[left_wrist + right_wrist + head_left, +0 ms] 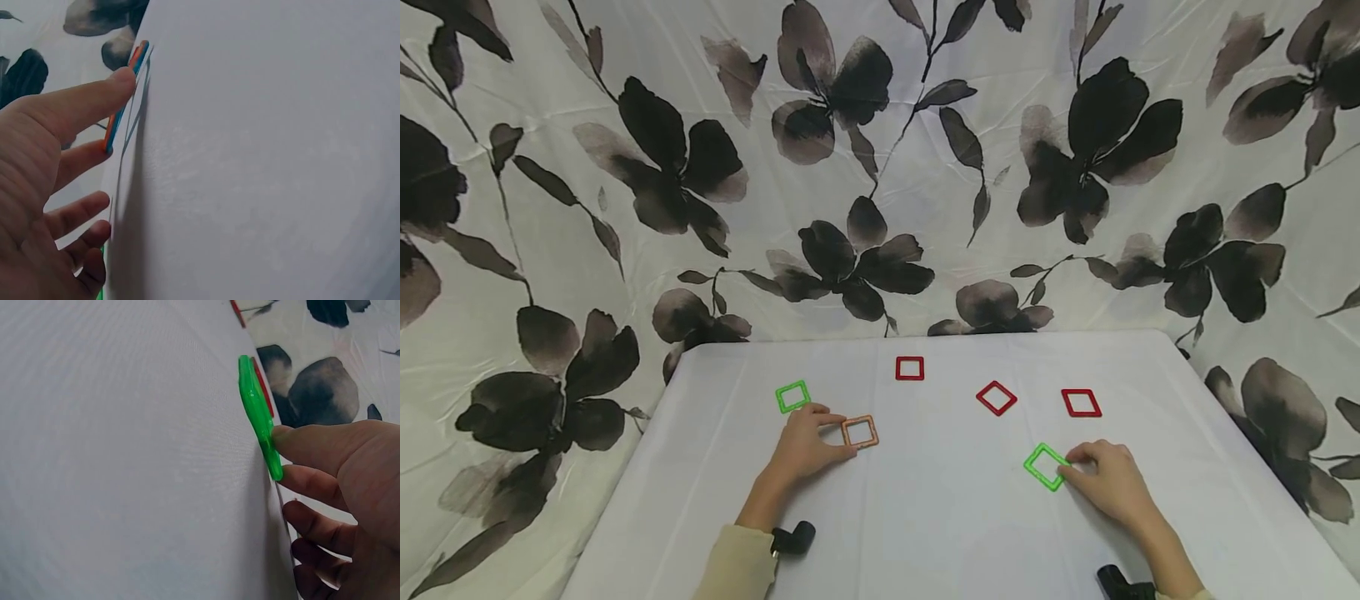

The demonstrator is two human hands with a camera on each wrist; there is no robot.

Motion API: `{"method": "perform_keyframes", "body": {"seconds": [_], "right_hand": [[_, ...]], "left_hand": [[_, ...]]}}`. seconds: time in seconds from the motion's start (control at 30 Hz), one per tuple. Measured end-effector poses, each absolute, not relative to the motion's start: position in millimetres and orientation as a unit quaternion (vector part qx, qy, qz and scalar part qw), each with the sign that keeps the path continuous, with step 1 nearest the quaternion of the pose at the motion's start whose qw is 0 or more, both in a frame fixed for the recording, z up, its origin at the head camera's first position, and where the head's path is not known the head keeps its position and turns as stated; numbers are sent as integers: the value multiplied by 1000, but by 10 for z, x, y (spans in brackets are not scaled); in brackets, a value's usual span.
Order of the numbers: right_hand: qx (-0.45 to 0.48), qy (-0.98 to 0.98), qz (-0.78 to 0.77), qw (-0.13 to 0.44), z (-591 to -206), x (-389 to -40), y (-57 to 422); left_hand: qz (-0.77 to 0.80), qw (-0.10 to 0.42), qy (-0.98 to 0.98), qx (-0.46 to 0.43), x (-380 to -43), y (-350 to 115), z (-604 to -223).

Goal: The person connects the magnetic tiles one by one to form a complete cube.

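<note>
My left hand (805, 446) pinches an orange square frame (874, 429) between thumb and fingers. In the left wrist view the frame (142, 51) is seen nearly edge-on, raised off the tabletop, with blue along one side. A green square frame (791, 386) lies just beyond the left fingers. On the right, my right hand (1108, 479) pinches another green square frame (1034, 455) by its right corner. That frame (253, 400) also appears edge-on in the right wrist view, held by thumb and index finger, the other fingers loosely bent below.
Three red square frames lie farther back on the white table (925, 517): one near the back edge (910, 358), a turned one (1006, 390) right of centre, and one (1081, 415) beyond the right hand. A flower-patterned cloth (955, 183) hangs behind the table.
</note>
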State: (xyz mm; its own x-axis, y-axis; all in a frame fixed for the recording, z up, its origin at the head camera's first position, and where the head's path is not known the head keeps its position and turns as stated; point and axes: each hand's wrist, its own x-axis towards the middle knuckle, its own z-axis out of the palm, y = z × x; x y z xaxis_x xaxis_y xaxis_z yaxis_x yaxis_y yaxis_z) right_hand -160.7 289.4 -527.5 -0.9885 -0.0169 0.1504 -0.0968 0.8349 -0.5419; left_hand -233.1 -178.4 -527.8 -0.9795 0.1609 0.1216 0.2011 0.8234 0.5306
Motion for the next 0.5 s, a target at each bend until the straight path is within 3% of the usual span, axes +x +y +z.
{"method": "perform_keyframes", "body": {"seconds": [0.5], "right_hand": [[42, -959, 272, 68, -5203, -1605, 2855]], "left_hand": [[-303, 8, -942, -143, -2332, -1518, -5215]]}}
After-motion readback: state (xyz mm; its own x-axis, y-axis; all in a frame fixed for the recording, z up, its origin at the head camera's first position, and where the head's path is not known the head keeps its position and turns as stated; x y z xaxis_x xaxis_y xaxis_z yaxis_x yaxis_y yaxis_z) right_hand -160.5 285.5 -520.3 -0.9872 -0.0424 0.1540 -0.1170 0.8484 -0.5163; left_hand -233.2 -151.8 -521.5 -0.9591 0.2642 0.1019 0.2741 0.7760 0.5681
